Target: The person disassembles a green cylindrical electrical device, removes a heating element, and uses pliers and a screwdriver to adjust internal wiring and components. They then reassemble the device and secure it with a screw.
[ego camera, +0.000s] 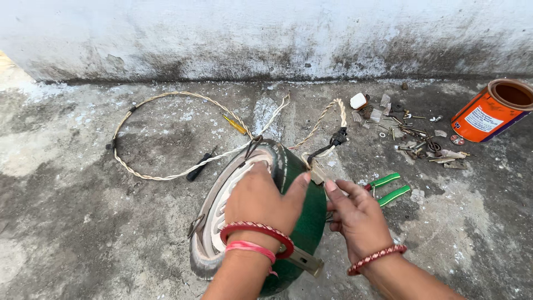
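Rough concrete floor (83, 222), stained and gritty, runs up to a weathered whitewashed wall (250, 33) with dark damp marks along its foot.

Green round motor housing (308, 222) stands on edge on the floor at centre, its white slotted inner ring (222, 203) facing left. Upright on its rim it would roll; left hand (258, 203) lies over the top, palm down, fingers curled round the upper edge with the thumb stretched toward the right side, apparently to steady it. Red and pink bangles on that wrist. A metal bracket (305, 260) sticks out low on the housing.

Right hand (358, 216) sits just beside the housing's right flank. Its fingers are drawn together near a small pale piece (317, 175) at the top edge; whether they actually pinch it, cannot tell.

Twisted cream cord (161, 175) leaves the housing top and loops wide over the floor to the left. Black-handled tool (201, 165) and yellow-handled screwdriver (234, 124) lie by the loop. Green-handled pliers (391, 189) rest near the right hand, within easy reach. Loose screws and scraps (411, 139) are scattered further right, beside an orange tin (488, 114) lying tilted, mouth open.
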